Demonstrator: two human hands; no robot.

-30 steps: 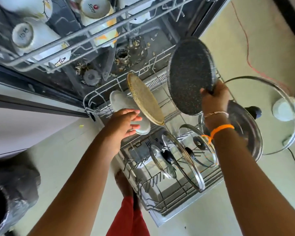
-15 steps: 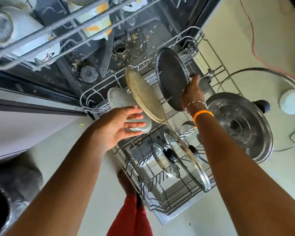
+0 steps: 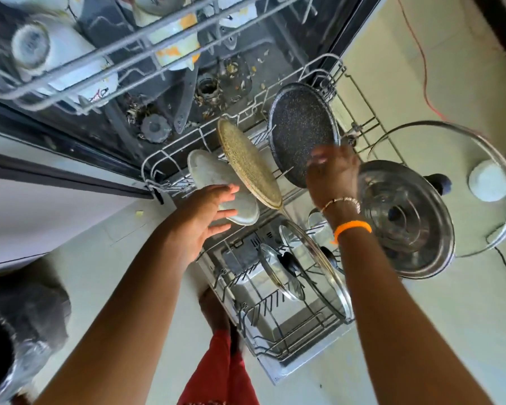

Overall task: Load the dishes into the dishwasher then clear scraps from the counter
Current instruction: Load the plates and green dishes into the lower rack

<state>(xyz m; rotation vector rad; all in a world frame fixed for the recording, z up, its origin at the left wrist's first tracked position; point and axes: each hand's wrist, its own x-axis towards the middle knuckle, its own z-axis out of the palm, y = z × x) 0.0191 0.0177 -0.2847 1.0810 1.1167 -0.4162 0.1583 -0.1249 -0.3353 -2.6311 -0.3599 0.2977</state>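
Left hand (image 3: 208, 217) open, fingers spread and relaxed, holding nothing, hovering just in front of the white plate (image 3: 222, 191) at the left end of the lower rack (image 3: 275, 343); contact with plate can't be confirmed. Right hand (image 3: 332, 171) blurred, fingers loosely extended at the lower rim of the dark speckled pan (image 3: 303, 133); can't tell whether it pinches the rim or has let go. Versus half a second ago: right hand was curled round the pan's edge, now the fingers look looser and the pan stands on edge in the rack's back right slots; a second ago the pan was held up above the rack. Left hand barely shifted, same spread pose near the white plate. Rack contents: white plate at left, golden textured plate (image 3: 249, 165) on edge just right of it, dark pan right of that toward the rack's back corner; two glass lids (image 3: 281, 273) with black knobs standing in tines at the rack's front. Steel lid (image 3: 403, 220) sits right of the rack, beside it a large glass lid (image 3: 485, 176) with a white knob. Upper rack (image 3: 79, 71) above and behind the lower rack holds upturned white cups (image 3: 41, 51). Food scraps (image 3: 234, 71) lie on the dishwasher floor behind the lower rack.
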